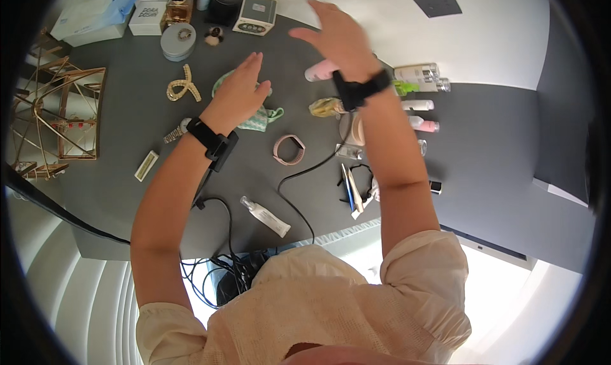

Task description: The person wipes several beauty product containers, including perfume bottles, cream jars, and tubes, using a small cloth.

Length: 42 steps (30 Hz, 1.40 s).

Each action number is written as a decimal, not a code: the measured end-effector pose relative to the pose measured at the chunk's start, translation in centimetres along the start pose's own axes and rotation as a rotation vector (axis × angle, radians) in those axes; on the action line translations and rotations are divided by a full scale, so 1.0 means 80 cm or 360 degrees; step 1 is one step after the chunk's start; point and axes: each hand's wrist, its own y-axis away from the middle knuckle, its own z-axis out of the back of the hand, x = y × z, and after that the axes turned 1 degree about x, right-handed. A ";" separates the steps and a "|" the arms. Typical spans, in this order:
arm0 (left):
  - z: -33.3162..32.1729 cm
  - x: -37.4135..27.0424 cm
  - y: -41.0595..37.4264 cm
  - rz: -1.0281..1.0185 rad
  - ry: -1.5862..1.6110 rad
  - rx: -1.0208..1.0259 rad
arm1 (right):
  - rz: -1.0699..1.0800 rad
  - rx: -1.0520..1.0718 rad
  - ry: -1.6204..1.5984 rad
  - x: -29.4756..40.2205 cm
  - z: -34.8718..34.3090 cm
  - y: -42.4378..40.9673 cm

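My left hand (241, 94) is over a green and white patterned cloth (258, 119), which it partly hides; whether it touches the cloth I cannot tell. With fingers spread and slightly blurred, my right hand (341, 38) is raised over the back of the grey desk, holding nothing. Below it, partly behind my wrist, lies a pink bottle (321, 71). A yellowish packet (324, 107) lies nearer to me. Between my forearms are a pink fitness band (289, 150) and a white tube with a clear cap (266, 217). A metal wristwatch (175, 131) lies beside my left wrist.
A gold Ferris-wheel-shaped stand (38, 107) is at the left. Boxes, a perfume bottle (179, 11) and a round tin (178, 43) line the back. A beaded hair claw (184, 85) lies left of the cloth. Cosmetic bottles (417, 72) stretch along the right. Black cables (231, 231) cross the front edge.
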 end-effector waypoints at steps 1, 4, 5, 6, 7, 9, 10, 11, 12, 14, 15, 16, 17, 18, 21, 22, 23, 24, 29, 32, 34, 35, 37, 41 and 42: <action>-0.006 -0.002 0.001 -0.0048 -0.0018 -0.0018 | -0.0084 0.0171 0.0002 -0.022 0.024 0.024; -0.016 -0.016 0.001 -0.0101 0.0012 0.0024 | -0.0292 0.0586 0.0087 -0.060 0.034 0.067; -0.017 -0.020 0.001 -0.0099 0.0033 0.0048 | -0.0345 0.0707 0.0126 -0.067 0.030 0.075; -0.020 -0.017 0.003 -0.0167 0.0022 -0.0011 | -0.0367 0.0679 -0.0025 -0.067 0.028 0.077; -0.025 -0.012 0.004 -0.0235 0.0012 -0.0072 | -0.0387 0.0651 -0.0176 -0.067 0.025 0.078; -0.026 -0.016 0.012 -0.0230 0.0060 -0.0092 | -0.0331 0.0544 -0.0355 -0.060 0.025 0.081; -0.017 -0.032 0.014 -0.0156 0.0108 -0.0055 | -0.0252 0.0464 -0.0387 -0.053 0.026 0.084; -0.013 -0.043 0.016 -0.0081 0.0156 -0.0021 | -0.0170 0.0387 -0.0413 -0.046 0.027 0.087; -0.014 -0.051 0.021 -0.0139 0.0214 -0.0066 | -0.0075 0.0301 -0.0459 -0.035 0.038 0.090; -0.013 -0.057 0.028 -0.0261 0.0320 -0.0174 | 0.0122 0.0221 -0.0509 -0.008 0.054 0.095; -0.012 -0.056 0.031 -0.0339 0.0256 -0.0221 | 0.0220 0.0227 -0.0503 0.013 0.062 0.098; -0.013 -0.052 0.035 -0.0412 0.0190 -0.0271 | 0.0324 0.0235 -0.0499 0.032 0.066 0.099; -0.013 -0.049 0.039 -0.0483 0.0121 -0.0320 | 0.0228 0.0317 -0.0714 0.052 0.071 0.096; -0.008 -0.043 0.045 -0.0461 0.0211 -0.0361 | 0.0116 0.0398 -0.0914 0.071 0.079 0.093; 0.014 -0.029 0.083 -0.0161 0.0961 -0.0482 | 0.0050 0.0221 -0.1238 0.071 0.047 0.094; 0.026 -0.024 0.093 -0.0109 0.0998 -0.0527 | 0.0129 0.0132 -0.1075 0.063 0.015 0.095; 0.038 -0.017 0.105 -0.0049 0.1023 -0.0583 | 0.0216 0.0047 -0.0923 0.060 -0.018 0.096; 0.042 -0.013 0.117 0.0022 0.1070 -0.0567 | 0.0355 0.0132 -0.0597 0.064 -0.050 0.099; 0.038 0.000 0.159 0.0167 0.1078 -0.0456 | 0.0252 0.0417 -0.0509 0.095 -0.129 0.103; 0.027 -0.014 0.167 0.0153 0.1115 -0.0423 | 0.0208 0.0259 -0.0549 0.087 -0.132 0.102; 0.024 -0.019 0.171 0.0126 0.1103 -0.0402 | 0.0159 0.0081 -0.0725 0.075 -0.109 0.105; 0.022 -0.018 0.175 0.0084 0.1010 -0.0415 | 0.0119 -0.0001 -0.0882 0.071 -0.079 0.110; 0.015 -0.018 0.177 -0.0010 0.0835 -0.0411 | -0.0019 -0.0008 -0.1301 0.077 -0.017 0.124; 0.001 -0.057 0.174 -0.0060 0.0830 -0.0329 | 0.0261 -0.0118 -0.1812 0.097 0.036 0.164; -0.005 -0.066 0.174 -0.0082 0.0876 -0.0319 | 0.0346 -0.0003 -0.1633 0.108 0.053 0.172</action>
